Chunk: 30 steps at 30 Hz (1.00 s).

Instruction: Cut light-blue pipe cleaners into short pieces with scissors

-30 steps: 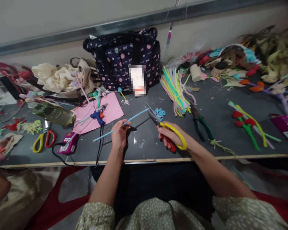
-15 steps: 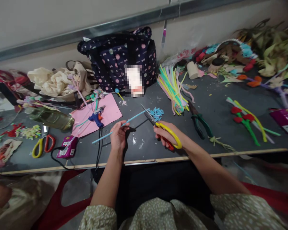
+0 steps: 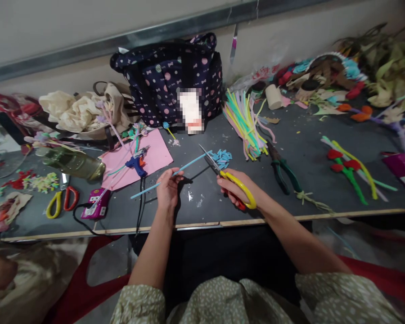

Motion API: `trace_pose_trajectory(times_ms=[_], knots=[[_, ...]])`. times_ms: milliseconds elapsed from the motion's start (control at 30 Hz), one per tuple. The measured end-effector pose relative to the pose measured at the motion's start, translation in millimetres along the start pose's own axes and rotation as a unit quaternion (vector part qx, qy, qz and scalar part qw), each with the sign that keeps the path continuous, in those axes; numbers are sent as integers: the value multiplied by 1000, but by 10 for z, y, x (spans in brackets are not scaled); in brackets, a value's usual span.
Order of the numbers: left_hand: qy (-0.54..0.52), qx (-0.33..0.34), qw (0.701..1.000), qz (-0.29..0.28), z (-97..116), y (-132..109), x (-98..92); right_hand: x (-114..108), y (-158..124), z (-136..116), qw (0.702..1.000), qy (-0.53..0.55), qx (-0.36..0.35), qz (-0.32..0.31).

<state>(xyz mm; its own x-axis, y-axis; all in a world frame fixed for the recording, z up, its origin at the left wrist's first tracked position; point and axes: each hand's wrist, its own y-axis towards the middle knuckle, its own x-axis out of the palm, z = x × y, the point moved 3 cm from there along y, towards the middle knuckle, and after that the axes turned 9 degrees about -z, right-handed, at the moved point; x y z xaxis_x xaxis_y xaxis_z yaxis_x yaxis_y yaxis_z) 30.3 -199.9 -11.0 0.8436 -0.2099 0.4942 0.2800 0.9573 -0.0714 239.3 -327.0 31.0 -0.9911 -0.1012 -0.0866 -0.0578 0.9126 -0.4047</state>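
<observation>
A long light-blue stick (image 3: 145, 191), like a pipe cleaner, is pinched in my left hand (image 3: 168, 186) and slants up to the right. Its far end lies at the blades of the scissors (image 3: 245, 188), which have one yellow and one red handle. My right hand (image 3: 238, 183) is wrapped round those handles. Just beyond the blades is a small pile of short blue pieces (image 3: 222, 158) on the dark table. A bundle of pastel sticks (image 3: 246, 128) lies behind my right hand.
Green-handled pliers (image 3: 285, 175) lie to the right, near red-and-green craft flowers (image 3: 349, 168). On the left are a blue glue gun (image 3: 137, 165), pink paper (image 3: 158, 150), a bottle (image 3: 76, 164) and other scissors (image 3: 62, 198). A dotted bag (image 3: 155, 85) stands behind.
The view has shifted very slightly. Both hands keep their holds, with the blue stick still at the scissor blades.
</observation>
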Motion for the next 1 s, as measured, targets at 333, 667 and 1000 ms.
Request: trace_pose_trajectory(times_ms=[333,667,1000], knots=[[5,-1,1000,8,27,-16,37,1,27,64,1000,-4,-5,1],[15,20,1000,-17,67,-79,62,-91,-102,88,994,-85,58,-43],[49,-24,998,13,34,-72,45,-171,-1,105,993,-76,57,-66]])
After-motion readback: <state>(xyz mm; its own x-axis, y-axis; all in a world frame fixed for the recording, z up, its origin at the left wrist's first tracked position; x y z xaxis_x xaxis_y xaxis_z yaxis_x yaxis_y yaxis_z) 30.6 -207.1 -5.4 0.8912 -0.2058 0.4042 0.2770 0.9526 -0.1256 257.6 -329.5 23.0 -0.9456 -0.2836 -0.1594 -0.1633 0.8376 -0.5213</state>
